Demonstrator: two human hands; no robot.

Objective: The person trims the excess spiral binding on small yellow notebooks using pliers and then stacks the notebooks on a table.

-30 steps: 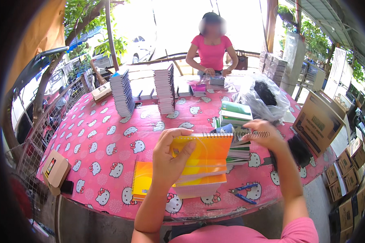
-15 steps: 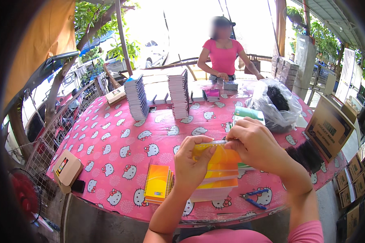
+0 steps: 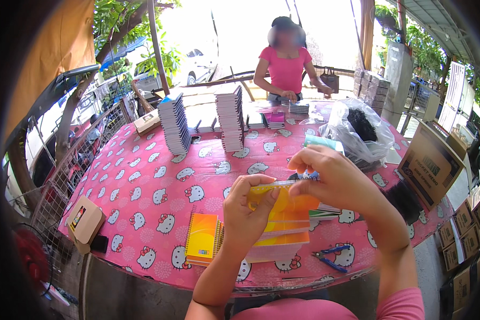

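My left hand is closed on the top edge of a yellow-orange memo pad, thumb in front and fingers behind. Curled over the pad's top right corner is my right hand, its thumb close to the bound edge. Whatever lies between those fingers is too small to make out. Below the pad stands a stack of similar yellow-orange pads. Spiral-bound yellow notebooks lie left of my left forearm. Blue-handled cutters rest on the table to the right of the stack.
Two tall notebook stacks stand on the pink patterned table. A clear bag of black coils, loose black coils and a cardboard box are at right. Across the table, a person in pink handles small pads.
My right hand has lifted slightly at the pad's corner and its fingers have loosened. The view has shifted a little. Across the table, the person's outstretched arm has drawn in.
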